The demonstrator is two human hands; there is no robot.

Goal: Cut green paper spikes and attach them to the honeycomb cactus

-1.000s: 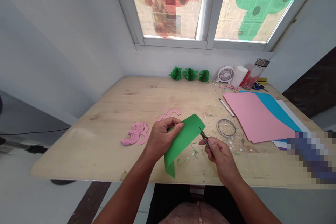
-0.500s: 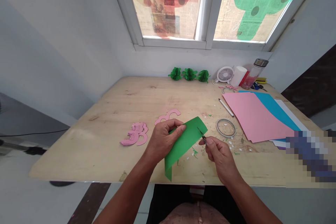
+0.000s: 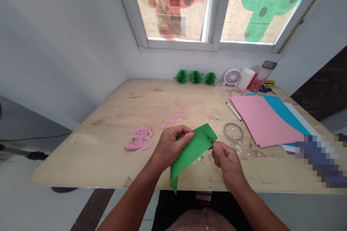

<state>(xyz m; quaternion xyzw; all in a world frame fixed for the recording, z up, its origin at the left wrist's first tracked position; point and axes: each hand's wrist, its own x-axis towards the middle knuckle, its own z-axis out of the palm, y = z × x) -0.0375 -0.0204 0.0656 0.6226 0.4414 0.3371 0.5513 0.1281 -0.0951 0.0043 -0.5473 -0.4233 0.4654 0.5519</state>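
A folded sheet of green paper is pinched in my left hand, thumb on top, above the front of the table. My right hand is closed around small scissors, their handles mostly hidden by the fingers. The blades lie over the paper near its right end. Just beyond my left hand is a pink scalloped paper strip. A pile of pink scalloped cut-outs rests left of that hand.
A roll of tape and a white pen lie right of centre among paper scraps. Pink sheets overlap blue ones at right. Green paper ornaments, a small fan and a bottle stand along the back.
Both hands have shifted slightly right and down with the green paper. The scissor blades reach further across the paper's right end.
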